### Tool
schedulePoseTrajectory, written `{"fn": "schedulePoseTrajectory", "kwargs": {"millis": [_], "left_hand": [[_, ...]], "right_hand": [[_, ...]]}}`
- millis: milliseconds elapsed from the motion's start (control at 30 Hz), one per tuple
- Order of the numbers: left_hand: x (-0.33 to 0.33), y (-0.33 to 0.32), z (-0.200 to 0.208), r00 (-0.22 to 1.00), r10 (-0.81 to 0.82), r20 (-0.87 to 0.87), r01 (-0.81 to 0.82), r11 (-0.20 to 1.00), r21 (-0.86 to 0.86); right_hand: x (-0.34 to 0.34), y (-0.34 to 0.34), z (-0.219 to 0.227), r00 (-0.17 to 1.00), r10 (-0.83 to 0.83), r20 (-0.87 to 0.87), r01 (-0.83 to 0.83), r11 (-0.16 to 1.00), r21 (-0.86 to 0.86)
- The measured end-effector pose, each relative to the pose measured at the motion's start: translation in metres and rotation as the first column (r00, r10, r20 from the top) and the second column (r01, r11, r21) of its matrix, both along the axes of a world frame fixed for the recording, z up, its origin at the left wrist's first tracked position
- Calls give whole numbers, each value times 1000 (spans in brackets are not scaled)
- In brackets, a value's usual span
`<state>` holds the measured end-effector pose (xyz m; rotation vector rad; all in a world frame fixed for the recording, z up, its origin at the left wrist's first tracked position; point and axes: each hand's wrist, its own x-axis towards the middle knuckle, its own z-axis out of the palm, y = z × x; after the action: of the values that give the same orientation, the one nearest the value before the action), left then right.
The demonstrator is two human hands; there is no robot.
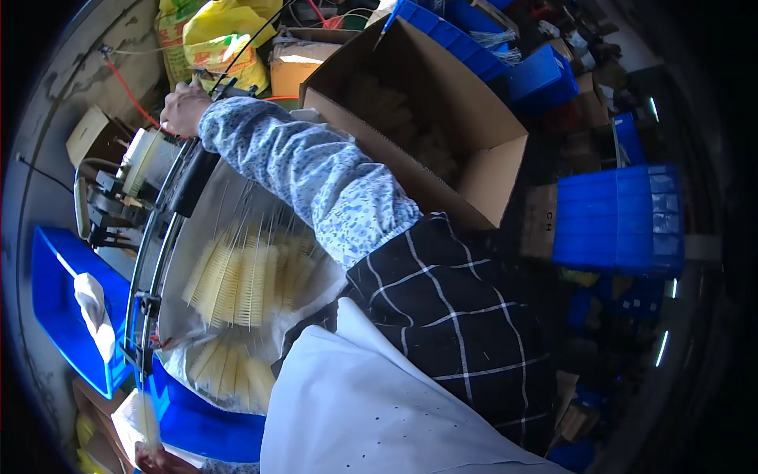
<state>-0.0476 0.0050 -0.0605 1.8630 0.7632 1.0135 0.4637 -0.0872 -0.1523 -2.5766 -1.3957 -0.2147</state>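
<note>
My right arm, in a blue floral sleeve cover, reaches to the upper left. There my right hand (pixel 185 109) is closed at the far end of a curved metal rail (pixel 163 229), beside a black clamp (pixel 227 88); what its fingers grip is hidden. Low at the left edge, my left hand (pixel 162 458) is closed on the lower end of a pale bristle brush (pixel 146 417), which stands upright under the rail's near clamp (pixel 144 355). Between the hands, several cream wire-handled brushes (pixel 237 276) lie on clear plastic sheeting (pixel 185 351).
A large cardboard box (pixel 482 170) with pale brushes inside stands to the right of my arm. Blue bins (pixel 67 316) sit left of the rail, next to machine parts (pixel 110 205). Yellow sacks (pixel 229 47) are at the back; stacked blue crates (pixel 616 221) stand right.
</note>
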Motion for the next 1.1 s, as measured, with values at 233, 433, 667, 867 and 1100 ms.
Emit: {"fn": "schedulePoseTrajectory", "kwargs": {"millis": [233,433,667,867,1100], "left_hand": [[32,-14,-5,978,-196,70,201,977,-66],[50,-22,1,945,-317,76,325,928,-181],[139,-72,-15,917,-386,97,395,913,-102],[76,-65,-21,931,-274,-242,230,954,-195],[-26,-75,-86,223,-463,-858,136,886,-443]], "right_hand": [[36,-15,-7,984,131,-120,-142,986,-86],[-10,-69,60,604,374,-704,-445,891,92],[-177,-82,98,387,537,-750,-649,736,192],[-160,-40,44,770,636,-45,-556,705,440],[-68,-1,-12,979,179,101,-196,963,186]]}}
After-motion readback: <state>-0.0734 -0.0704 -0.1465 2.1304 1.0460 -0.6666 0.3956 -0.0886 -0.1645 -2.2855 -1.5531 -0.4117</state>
